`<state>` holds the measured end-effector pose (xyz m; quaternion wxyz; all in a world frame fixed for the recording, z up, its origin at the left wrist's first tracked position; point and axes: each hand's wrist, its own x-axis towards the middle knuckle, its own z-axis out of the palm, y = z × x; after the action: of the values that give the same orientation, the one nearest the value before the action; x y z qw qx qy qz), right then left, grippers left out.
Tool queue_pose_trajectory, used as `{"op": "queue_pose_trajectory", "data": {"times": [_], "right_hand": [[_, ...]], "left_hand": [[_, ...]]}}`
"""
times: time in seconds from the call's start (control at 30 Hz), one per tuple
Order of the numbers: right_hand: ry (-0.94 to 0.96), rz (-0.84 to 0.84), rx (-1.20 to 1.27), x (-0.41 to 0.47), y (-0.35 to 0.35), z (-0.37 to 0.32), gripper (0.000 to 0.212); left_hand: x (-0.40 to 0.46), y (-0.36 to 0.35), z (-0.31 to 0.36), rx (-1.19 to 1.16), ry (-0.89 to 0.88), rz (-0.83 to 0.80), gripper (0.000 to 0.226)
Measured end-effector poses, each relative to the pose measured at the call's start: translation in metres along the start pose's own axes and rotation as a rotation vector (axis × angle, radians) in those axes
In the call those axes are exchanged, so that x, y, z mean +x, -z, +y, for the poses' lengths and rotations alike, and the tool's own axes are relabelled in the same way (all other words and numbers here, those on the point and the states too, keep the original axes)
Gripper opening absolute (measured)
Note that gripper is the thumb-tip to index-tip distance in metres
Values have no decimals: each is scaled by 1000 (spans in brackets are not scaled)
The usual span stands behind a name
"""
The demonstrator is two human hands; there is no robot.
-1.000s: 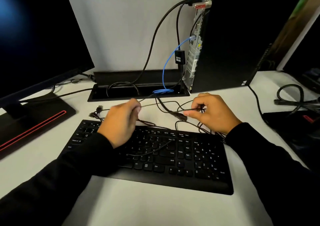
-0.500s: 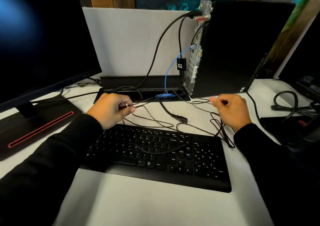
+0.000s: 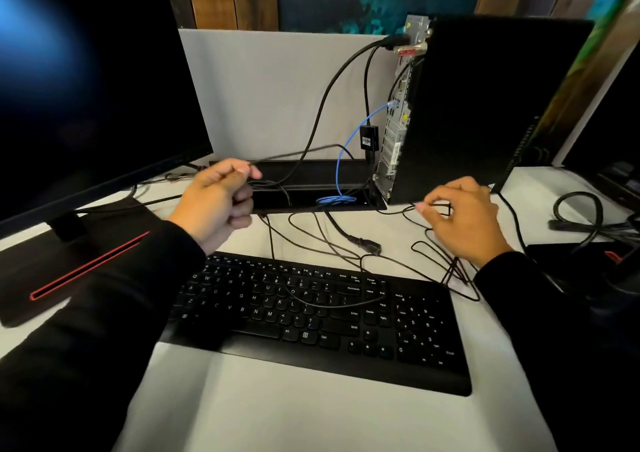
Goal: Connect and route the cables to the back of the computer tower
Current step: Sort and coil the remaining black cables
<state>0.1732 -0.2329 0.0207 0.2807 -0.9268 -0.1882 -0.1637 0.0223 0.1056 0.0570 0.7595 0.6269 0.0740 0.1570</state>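
Observation:
A black computer tower (image 3: pixel 485 105) stands at the back right, its metal rear panel (image 3: pixel 396 119) facing left. Black cables and a blue network cable (image 3: pixel 341 160) are plugged into that panel. My left hand (image 3: pixel 218 202) is raised in front of the cable tray and pinches a thin black cable (image 3: pixel 294 153) that runs right toward the tower. My right hand (image 3: pixel 460 219) is near the tower's base and pinches another stretch of thin black cable (image 3: pixel 398 211). Loose loops of thin cable (image 3: pixel 332 243) lie on the desk and across the keyboard. A thick power plug (image 3: pixel 367 245) lies between my hands.
A black keyboard (image 3: pixel 311 320) lies in front of me on the white desk (image 3: pixel 311 417). A monitor (image 3: pixel 86 88) on a black stand with a red stripe (image 3: pixel 86 268) fills the left. A recessed cable tray (image 3: pixel 311 198) sits behind my hands. More black cables (image 3: pixel 581 216) lie at the right.
My hands have moved apart, drawing the thin cable out. The left hand rose up and back toward the cable tray; the right hand shifted right to the tower's base.

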Motion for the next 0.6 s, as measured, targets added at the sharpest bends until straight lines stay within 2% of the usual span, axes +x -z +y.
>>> {"op": "queue_pose_trajectory", "data": {"times": [0.07,0.13,0.2,0.23,0.27,0.3,0.33,0.4,0.43,0.53,0.6], "right_hand": [[51,-50,-175,-6,1,-16,48],[166,-85,-35,-11,4,-36,77],[280,-175,201,-15,9,-55,86],[321,-217,277,-15,10,-62,75],[347,-224,294,-15,11,-68,53],[338,-195,300,-13,12,-71,26],[294,-154,340,-10,14,-71,14],[187,-110,366,-6,16,-61,32],[170,-139,317,-4,18,-54,33],[163,-281,136,-4,19,-26,14],[120,-287,142,-4,16,-5,10]], "left_hand": [[-10,-21,-4,-6,40,-107,30],[-23,-40,-7,70,44,-235,29],[-37,-57,-10,173,15,-378,26],[-44,-65,-11,221,-13,-449,28],[-48,-72,-11,284,-48,-514,32],[-50,-74,-12,371,-87,-561,34],[-49,-75,-14,473,-122,-581,35],[-41,-68,-24,711,-188,-523,40],[-35,-59,-33,864,-218,-468,50],[-23,-38,-69,1356,-218,-467,79],[-22,-36,-88,1555,-160,-489,83]]}}
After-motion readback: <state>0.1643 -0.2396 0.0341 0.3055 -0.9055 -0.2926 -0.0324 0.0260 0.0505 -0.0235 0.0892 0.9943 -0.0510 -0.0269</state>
